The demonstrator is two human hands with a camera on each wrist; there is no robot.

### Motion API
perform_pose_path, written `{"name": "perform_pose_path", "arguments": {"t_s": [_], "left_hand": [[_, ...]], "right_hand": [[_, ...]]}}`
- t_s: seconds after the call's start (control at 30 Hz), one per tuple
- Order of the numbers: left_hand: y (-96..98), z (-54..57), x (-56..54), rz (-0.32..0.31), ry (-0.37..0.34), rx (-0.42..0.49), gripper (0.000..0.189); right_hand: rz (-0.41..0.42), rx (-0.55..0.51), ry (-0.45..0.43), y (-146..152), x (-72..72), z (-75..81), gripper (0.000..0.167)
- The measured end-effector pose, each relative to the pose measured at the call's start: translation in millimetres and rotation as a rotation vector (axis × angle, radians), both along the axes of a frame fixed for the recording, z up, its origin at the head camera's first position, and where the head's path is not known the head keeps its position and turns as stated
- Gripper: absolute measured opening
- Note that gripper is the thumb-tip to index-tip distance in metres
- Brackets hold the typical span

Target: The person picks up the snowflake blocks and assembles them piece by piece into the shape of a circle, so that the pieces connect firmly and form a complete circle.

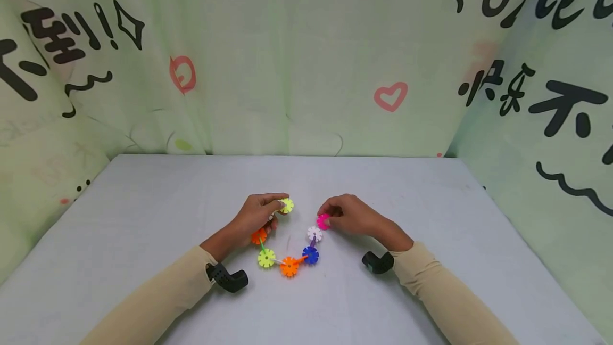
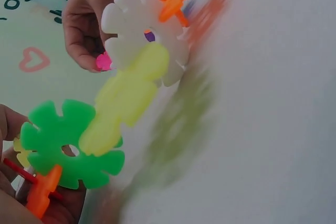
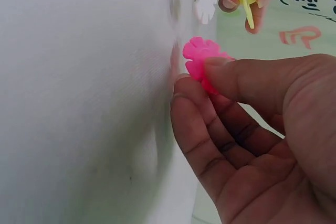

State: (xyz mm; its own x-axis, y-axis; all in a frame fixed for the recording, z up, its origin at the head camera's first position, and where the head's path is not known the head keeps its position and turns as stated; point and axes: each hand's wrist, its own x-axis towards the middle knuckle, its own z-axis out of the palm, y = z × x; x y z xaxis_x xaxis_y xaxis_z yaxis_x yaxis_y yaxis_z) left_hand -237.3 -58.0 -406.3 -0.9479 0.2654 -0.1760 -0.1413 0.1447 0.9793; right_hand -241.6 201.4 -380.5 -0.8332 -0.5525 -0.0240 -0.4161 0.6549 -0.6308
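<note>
Between thumb and fingers, my left hand (image 1: pixel 254 216) pinches a yellow notched snowflake disc (image 1: pixel 287 205) at one end of a curved chain. My right hand (image 1: pixel 353 215) pinches a pink snowflake disc (image 1: pixel 323 221) by its edge, right beside the white disc (image 1: pixel 314 234). The chain bows toward me through a blue disc (image 1: pixel 310 255), an orange disc (image 1: pixel 289 267) and a yellow-green disc (image 1: pixel 266 258), up to another orange disc (image 1: pixel 259 236) under the left hand. In the left wrist view, a green disc (image 2: pixel 58 135) slots into a yellow one (image 2: pixel 126 103). Left fingers hide part of the chain.
A white-covered table (image 1: pixel 191 196) lies beneath the hands. Pale green curtains (image 1: pixel 306 57) with dark lettering and red hearts enclose its back and sides. A black wrist camera (image 1: pixel 227 278) sits on the left wrist, another black camera (image 1: pixel 378 263) on the right.
</note>
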Motion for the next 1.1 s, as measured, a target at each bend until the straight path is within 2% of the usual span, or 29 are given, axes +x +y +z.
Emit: {"name": "perform_pose_path", "arguments": {"t_s": [0.13, 0.4, 0.67, 0.83, 1.1], "left_hand": [[1.4, -0.8, 0.1, 0.013, -0.004, 0.005, 0.036], [5.1, -0.4, 1.3, 0.004, -0.048, 0.031, 0.037], [8.8, -1.3, 2.3, 0.007, -0.040, 0.015, 0.037], [12.5, -2.3, 2.1, -0.017, -0.032, 0.024, 0.037], [18.9, -0.6, 3.1, -0.023, -0.023, 0.041, 0.036]], "right_hand": [[-0.058, -0.041, 0.015, -6, 0.0, 2.8, 0.014], [-0.094, -0.056, 0.001, -16, -1.6, 4.5, 0.011], [-0.130, -0.118, 0.021, -25, -1.3, -0.8, 0.009], [-0.133, -0.163, 0.029, -29, -0.4, -2.5, 0.007], [-0.167, -0.187, 0.085, -32, 0.9, -1.6, 0.007]]}}
